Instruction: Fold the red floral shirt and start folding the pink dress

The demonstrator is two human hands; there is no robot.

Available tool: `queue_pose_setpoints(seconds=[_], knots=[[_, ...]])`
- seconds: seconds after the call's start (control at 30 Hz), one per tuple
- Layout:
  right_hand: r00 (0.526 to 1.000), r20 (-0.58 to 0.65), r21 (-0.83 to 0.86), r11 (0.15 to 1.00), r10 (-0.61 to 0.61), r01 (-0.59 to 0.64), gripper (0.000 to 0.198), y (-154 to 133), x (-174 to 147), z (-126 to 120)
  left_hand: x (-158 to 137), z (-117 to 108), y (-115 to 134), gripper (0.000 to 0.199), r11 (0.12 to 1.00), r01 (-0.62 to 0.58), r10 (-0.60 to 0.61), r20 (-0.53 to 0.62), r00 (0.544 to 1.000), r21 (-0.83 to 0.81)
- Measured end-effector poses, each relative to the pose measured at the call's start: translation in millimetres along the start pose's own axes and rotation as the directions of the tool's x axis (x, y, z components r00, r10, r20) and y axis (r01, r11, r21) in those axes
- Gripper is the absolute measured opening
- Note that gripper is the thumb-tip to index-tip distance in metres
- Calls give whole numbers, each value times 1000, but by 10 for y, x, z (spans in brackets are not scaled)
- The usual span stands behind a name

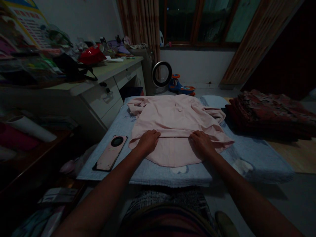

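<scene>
A pale pink shirt (170, 112) lies spread on a blue cloth-covered table (153, 177), its sleeves out to the sides and its curved hem toward me. My left hand (149, 141) is closed on the left part of the shirt's front layer, close to the hem. On the right, my right hand (201, 142) grips the same layer, fingers curled over it. Between the two hands the fabric forms a straight raised fold, and the back layer shows below it. Left of the shirt rests a phone in a pink case (110, 154).
Dark folded clothes (271, 115) are stacked on the right. A cluttered white desk (96, 98) runs along the left wall. Behind the table stand a round fan (161, 76) and a blue and orange ride-on toy (181, 87), below the window.
</scene>
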State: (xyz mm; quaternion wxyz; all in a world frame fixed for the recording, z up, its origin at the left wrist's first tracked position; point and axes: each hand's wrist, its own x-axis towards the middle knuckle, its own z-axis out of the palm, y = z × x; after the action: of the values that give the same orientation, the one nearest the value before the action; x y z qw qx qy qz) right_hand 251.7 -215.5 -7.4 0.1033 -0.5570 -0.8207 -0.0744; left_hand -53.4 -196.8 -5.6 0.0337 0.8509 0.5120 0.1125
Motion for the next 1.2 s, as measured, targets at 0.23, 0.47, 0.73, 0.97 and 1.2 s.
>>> queue_pose_setpoints(seconds=[0.23, 0.47, 0.73, 0.97, 1.2], knots=[[997, -64, 55, 998, 44, -41, 21, 99, 54, 146, 162, 29, -118, 26, 997, 68, -69, -34, 997, -33], [985, -163, 119, 992, 59, -39, 16, 161, -60, 23, 84, -79, -255, 29, 932, 71, -121, -122, 985, -354], [992, -77, 70, 993, 101, -96, 17, 328, -154, 45, -23, -217, -376, 27, 912, 131, -149, -17, 989, -388], [999, -33, 99, 995, 22, -19, 20, 435, -248, 52, -237, -239, -357, 52, 1000, -8, 9, 39, 999, -23], [996, -16, 113, 990, 90, -87, 22, 385, -216, 90, -414, -135, -102, 15, 975, -199, 211, -142, 967, 96]])
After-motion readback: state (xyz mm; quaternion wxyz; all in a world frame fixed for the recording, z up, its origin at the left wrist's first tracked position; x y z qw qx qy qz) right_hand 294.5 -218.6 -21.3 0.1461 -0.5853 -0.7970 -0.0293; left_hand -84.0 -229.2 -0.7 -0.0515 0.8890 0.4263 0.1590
